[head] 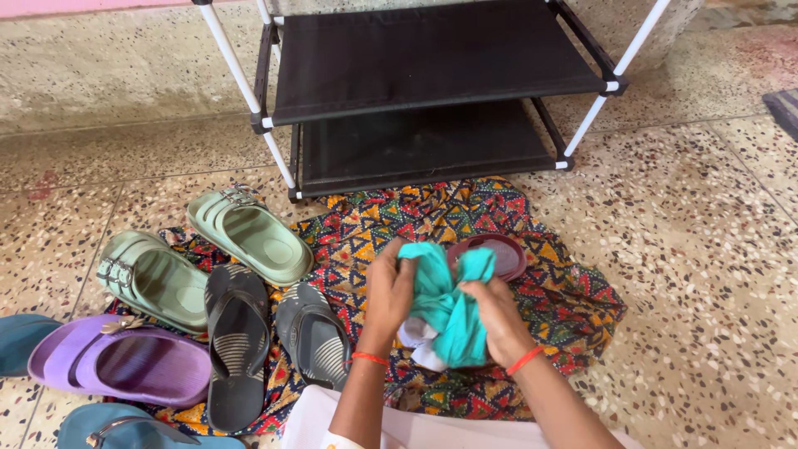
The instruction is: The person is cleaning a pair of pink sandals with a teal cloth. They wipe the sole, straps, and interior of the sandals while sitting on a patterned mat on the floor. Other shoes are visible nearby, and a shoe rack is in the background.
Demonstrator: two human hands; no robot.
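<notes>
Bunching between both hands, the teal cloth (445,303) sits gripped by left fingers (397,278) and right fingers (482,291).

A speckled terrazzo floor (706,249) in beige with dark and white chips fills the scene, crossed by thin seams. At the top a low concrete step (125,66) runs along, and against it stands a two-tier shoe rack (432,58) with black fabric shelves and white poles. Soft daylight, no hard shadows.
</notes>
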